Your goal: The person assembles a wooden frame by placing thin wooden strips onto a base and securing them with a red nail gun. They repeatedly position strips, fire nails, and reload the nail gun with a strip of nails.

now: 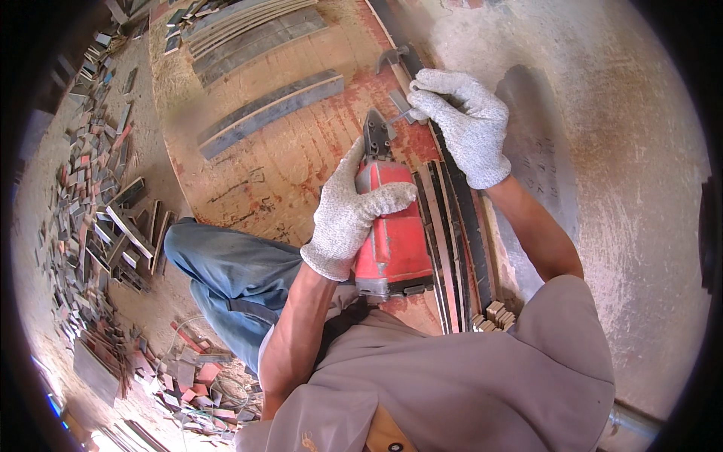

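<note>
My gloved left hand (346, 218) grips a scuffed red nail gun (393, 226) with a black metal nose (376, 135) pointing away from me. Closed in a pinch, my gloved right hand (463, 120) holds a thin metal rod (400, 116). The rod slants towards the tool's nose; whether its tip touches the nose I cannot tell. Just beyond the right fingers lies a claw hammer (395, 63). A small grey block (401, 101) sits next to those fingers. Long dark-edged wooden strips (444, 241) lie along the right side of the nail gun.
A stained plywood board (248, 173) lies before me, carrying a dark-faced plank (271, 109) and stacked strips (248, 30) farther off. Wood offcuts (83, 196) cover the floor at left. Small wooden blocks (495, 316) sit by my right side. Concrete (633, 188) stretches to the right.
</note>
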`<state>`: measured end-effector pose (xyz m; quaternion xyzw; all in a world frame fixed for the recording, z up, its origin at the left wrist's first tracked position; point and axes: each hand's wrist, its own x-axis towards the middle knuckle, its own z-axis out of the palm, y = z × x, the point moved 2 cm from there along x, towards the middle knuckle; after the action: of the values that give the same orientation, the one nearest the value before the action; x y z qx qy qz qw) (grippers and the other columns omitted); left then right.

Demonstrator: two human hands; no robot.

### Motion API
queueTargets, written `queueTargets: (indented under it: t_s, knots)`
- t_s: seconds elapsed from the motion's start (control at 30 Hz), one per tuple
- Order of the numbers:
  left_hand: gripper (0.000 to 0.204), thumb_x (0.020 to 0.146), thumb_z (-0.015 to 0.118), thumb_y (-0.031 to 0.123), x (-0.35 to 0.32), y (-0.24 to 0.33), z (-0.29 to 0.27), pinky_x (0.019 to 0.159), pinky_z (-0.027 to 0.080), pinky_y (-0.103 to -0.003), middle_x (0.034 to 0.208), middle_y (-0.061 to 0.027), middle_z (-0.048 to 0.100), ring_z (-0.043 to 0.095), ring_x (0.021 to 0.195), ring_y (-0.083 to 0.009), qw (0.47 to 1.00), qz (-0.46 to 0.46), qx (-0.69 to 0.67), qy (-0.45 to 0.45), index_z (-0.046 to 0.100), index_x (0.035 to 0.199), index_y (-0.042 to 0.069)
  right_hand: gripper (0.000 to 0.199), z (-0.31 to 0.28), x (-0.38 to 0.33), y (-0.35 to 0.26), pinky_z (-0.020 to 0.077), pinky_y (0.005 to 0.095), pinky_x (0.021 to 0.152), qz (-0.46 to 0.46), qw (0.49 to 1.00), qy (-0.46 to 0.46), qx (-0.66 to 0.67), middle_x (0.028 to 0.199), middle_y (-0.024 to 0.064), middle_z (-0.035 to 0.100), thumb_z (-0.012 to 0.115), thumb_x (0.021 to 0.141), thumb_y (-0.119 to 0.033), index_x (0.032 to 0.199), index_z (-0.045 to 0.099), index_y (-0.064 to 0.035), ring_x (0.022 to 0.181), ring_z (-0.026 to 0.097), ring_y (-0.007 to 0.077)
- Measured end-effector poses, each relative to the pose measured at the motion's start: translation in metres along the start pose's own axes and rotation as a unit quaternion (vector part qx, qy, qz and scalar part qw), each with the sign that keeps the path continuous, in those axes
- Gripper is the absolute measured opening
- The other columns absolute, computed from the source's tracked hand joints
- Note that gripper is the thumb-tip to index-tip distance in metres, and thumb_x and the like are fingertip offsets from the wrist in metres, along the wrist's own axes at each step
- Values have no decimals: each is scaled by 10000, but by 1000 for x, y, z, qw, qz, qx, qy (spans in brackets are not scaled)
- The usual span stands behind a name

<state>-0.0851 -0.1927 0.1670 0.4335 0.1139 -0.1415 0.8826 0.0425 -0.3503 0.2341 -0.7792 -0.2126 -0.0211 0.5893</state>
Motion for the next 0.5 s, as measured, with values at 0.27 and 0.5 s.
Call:
queueTargets:
  t_s: [0.27, 0.5]
  knots:
    - [1078, 724, 955, 250, -2, 6, 3, 936, 573, -353, 1227, -149, 696, 680, 1050, -180, 1000, -3, 5, 2, 370, 1576, -59, 232, 0, 0, -2, 632, 293, 724, 15, 999, -20, -22, 1037, 145, 770, 731, 937, 52, 1168, 715, 60, 831, 746, 169]
    - [1019, 738, 946, 260, 2, 5, 0, 933, 571, -355, 1209, -141, 700, 676, 1040, -180, 1000, 2, 16, 5, 416, 1557, -34, 235, -6, 13, -14, 625, 305, 741, -1, 960, -156, -232, 1068, 95, 775, 723, 960, -14, 1194, 739, -9, 902, 747, 182]
